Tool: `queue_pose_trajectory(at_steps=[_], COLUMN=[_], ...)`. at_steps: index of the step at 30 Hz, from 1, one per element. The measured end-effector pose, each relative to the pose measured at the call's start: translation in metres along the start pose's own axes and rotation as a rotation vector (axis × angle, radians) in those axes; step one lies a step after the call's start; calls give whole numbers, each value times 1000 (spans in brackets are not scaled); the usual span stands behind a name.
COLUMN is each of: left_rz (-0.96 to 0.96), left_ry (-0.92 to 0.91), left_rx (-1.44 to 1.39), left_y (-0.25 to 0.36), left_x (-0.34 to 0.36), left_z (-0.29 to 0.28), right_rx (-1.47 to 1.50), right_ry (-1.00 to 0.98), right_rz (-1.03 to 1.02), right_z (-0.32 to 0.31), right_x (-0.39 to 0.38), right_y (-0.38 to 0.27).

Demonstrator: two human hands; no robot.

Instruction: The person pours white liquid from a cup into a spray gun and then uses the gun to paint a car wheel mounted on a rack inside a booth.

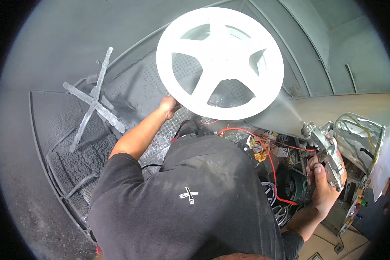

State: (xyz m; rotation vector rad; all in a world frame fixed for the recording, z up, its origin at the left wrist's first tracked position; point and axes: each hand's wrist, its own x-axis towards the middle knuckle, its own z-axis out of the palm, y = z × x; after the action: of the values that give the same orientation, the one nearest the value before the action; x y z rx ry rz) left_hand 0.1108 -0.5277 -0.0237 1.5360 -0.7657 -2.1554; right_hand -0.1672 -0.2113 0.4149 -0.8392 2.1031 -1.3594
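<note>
A white five-spoke car wheel (219, 63) faces me at the top middle. My left hand (170, 107) is closed at its lower left edge, with the fingertips partly hidden there. On the right, my right hand (325, 175) grips a metal spray gun (323, 145), fingers wrapped round its handle. A pale mist leaves the gun's nozzle toward the lower right of the wheel. Attached to the gun is a silvery, paint-streaked cup (359, 134). What holds the wheel up is hidden from me.
A grey-coated cross-shaped stand (93, 102) stands at the left. A red hose (271, 167) loops across the floor near my legs. Low on the right lie more wheels (281, 212) and crumpled yellow scraps (260, 156). Grey booth walls (95, 30) rise behind.
</note>
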Motion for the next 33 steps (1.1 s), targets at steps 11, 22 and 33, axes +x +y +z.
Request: queue_pose_trajectory(at_steps=[11, 22, 33], left_rz=[-152, -233, 15], left_ry=[-166, -187, -71], left_rx=[783, 283, 185], left_y=[-18, -36, 46], left_x=[-91, -34, -4], left_z=[69, 10, 3], right_rx=[99, 61, 31], right_ry=[-128, 8, -2], right_rz=[-51, -14, -39], right_z=[8, 7, 16], right_x=[-33, -15, -23], right_y=[9, 10, -5])
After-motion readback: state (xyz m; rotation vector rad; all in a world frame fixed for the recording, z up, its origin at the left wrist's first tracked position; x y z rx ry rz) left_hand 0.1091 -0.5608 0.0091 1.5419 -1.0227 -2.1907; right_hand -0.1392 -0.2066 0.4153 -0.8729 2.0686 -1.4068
